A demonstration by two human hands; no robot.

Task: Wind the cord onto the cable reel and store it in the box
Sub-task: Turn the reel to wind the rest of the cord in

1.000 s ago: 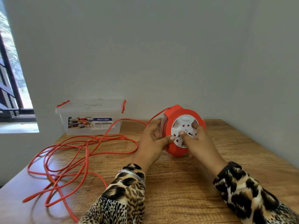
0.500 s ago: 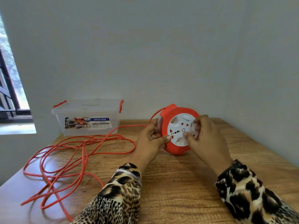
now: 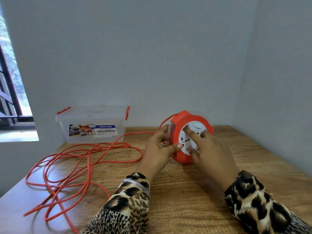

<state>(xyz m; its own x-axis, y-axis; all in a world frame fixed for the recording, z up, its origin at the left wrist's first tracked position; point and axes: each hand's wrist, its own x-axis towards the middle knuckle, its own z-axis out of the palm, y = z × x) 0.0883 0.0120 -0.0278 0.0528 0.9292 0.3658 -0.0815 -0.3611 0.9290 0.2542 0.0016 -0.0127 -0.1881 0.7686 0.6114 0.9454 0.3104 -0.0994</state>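
Both hands on the reel (image 3: 189, 138). It stands on edge on the tabletop (image 3: 185, 191), right of centre, white socket face toward me, red rim around it.

Left hand (image 3: 157, 149) grips the reel's left side: fingers wrapped behind the clear back part, thumb pressed on the front near the white face's lower-left edge. Closed on it.

Right hand (image 3: 208, 149) lies across the socket face, fingers spread. Index finger reaches up to the top left of the white disc, thumb at the lower edge. Pressed onto the face rather than wrapped around anything; can't tell how hard it bears on it.

Cord (image 3: 87, 164) is almost all off the reel. It leaves the reel at the top left, behind my left hand, runs left across the tabletop and piles into loose red loops on the left half, some reaching the near-left edge. One strand passes just in front of the box.

Box (image 3: 93, 127): clear plastic, red latches, lid on, label facing me. It sits at the back left against the wall (image 3: 152, 56), well apart from the reel.

Leopard-print sleeves (image 3: 128, 205) on both arms; a band on my left wrist. Window (image 3: 10, 98) at far left.
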